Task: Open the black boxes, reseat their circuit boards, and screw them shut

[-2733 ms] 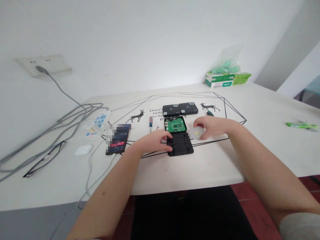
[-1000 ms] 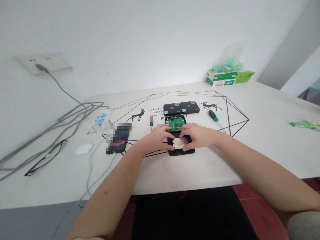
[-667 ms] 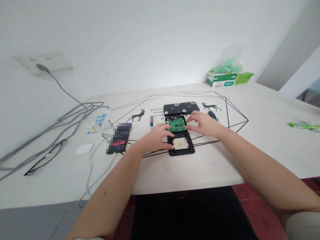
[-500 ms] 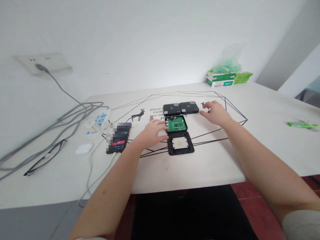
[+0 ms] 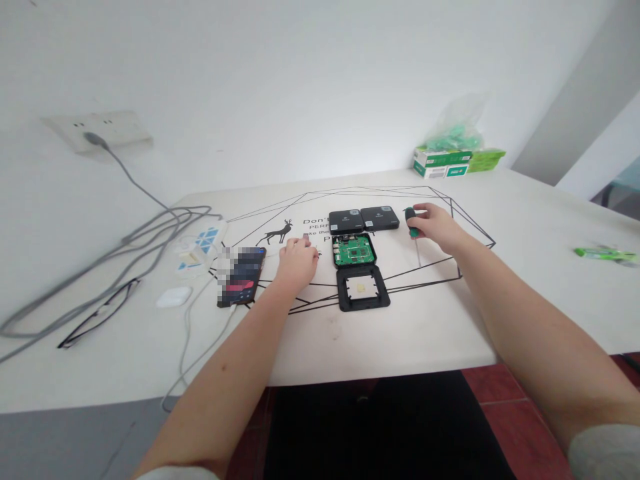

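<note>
In my right hand (image 5: 434, 225) is a screwdriver (image 5: 411, 222) with a black and green handle, its thin shaft slanting down toward the tabletop. My left hand (image 5: 297, 261) rests on the table with curled fingers; whatever they hold, if anything, is hidden. A small pinkish piece (image 5: 306, 236) shows just beyond those fingertips. Between the hands lies an opened black box with a green circuit board (image 5: 354, 251) inside. Nearer to me is its black cover (image 5: 363, 303), with a pale square plate in it. Two closed black boxes (image 5: 346, 221) (image 5: 380, 217) sit side by side behind the board.
A phone (image 5: 243, 277) with a charging cable lies left of my left hand. Farther left are a white case (image 5: 174, 297), eyeglasses (image 5: 100, 313), a power strip (image 5: 203, 243) and grey cables. Green and white boxes (image 5: 443, 160) stand at the back right; a green packet (image 5: 605, 254) lies far right.
My right hand has taken hold of the screwdriver and lifted it upright-ish off the table. My left hand has drawn back leftward from the circuit board, its fingers now more curled.
</note>
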`<state>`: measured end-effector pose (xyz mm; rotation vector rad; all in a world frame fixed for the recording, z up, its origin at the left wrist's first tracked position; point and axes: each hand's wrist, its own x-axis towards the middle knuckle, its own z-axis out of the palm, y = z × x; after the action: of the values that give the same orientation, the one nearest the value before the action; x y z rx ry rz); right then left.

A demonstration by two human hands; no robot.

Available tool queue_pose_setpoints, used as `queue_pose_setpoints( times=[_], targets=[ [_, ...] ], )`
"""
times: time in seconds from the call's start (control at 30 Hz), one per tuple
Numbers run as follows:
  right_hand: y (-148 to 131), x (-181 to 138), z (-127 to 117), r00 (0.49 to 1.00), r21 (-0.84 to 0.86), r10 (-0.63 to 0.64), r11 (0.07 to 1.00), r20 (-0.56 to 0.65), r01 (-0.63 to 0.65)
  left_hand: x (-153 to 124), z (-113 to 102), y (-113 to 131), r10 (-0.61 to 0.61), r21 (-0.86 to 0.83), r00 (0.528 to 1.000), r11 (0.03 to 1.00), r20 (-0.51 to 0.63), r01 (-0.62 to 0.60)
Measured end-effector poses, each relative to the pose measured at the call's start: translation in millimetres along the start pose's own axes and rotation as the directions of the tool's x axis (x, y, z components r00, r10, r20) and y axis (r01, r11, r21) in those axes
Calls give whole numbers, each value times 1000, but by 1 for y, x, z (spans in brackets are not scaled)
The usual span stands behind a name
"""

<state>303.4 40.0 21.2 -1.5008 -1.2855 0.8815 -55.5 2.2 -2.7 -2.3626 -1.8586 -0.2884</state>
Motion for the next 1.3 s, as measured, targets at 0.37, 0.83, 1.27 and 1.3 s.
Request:
queue_pose_setpoints(
  times=[0.37,0.83,1.27,1.3],
  targets=[
    [-16,-34,41,982,511,-70,859,176,-31,4,2,3,113,-70,993,991,-45,-116],
    [-22,-51,61,967,661,-230,743,108,103,-16,-28,40,426,-921,882,389,201,22],
    [-31,-62,62,946,567,-311,798,93,206,-16,-26,43,428,-932,878,360,215,53],
    [-31,-63,62,942,567,-322,795,96,214,-15,-25,43,428,-933,878,357,213,52]
  ],
)
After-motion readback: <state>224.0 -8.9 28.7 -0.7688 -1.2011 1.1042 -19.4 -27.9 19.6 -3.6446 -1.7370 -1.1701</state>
